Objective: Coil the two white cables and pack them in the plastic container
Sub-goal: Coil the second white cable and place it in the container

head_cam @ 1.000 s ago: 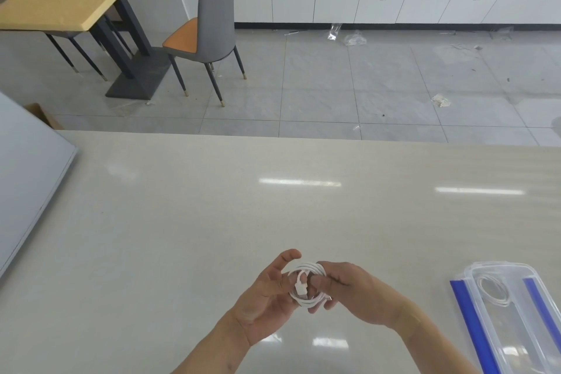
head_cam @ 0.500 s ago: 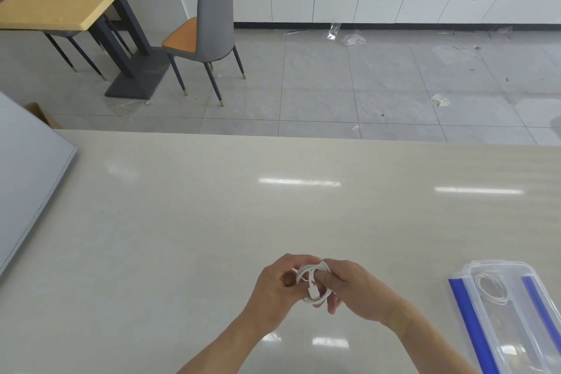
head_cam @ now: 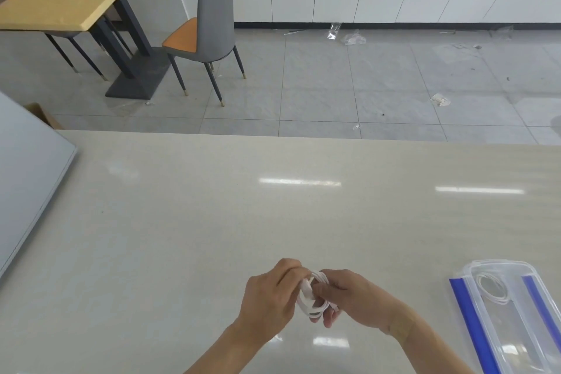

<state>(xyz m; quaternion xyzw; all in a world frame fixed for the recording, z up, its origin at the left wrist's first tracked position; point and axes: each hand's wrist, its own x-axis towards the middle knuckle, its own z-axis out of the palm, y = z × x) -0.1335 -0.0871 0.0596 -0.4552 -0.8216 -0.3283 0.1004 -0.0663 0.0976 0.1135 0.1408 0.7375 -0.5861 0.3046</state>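
Observation:
A coiled white cable (head_cam: 312, 300) is gripped between both hands above the near part of the beige table (head_cam: 188, 222). My left hand (head_cam: 270, 297) is closed over the coil's left side, its fingers curled onto the top. My right hand (head_cam: 349, 294) pinches the coil's right side. At the lower right lies a clear plastic container (head_cam: 516, 322) with blue side clips. Inside its far end rests a second white cable (head_cam: 491, 287), coiled flat.
A grey board (head_cam: 27, 179) lies over the table's left edge. Beyond the far edge is tiled floor with a grey and orange chair (head_cam: 209, 30), a wooden table (head_cam: 69, 0) and scraps of clear plastic.
My left hand has turned from palm-up and open-fingered to closed over the coil. Both hands and the coil have stayed in about the same spot.

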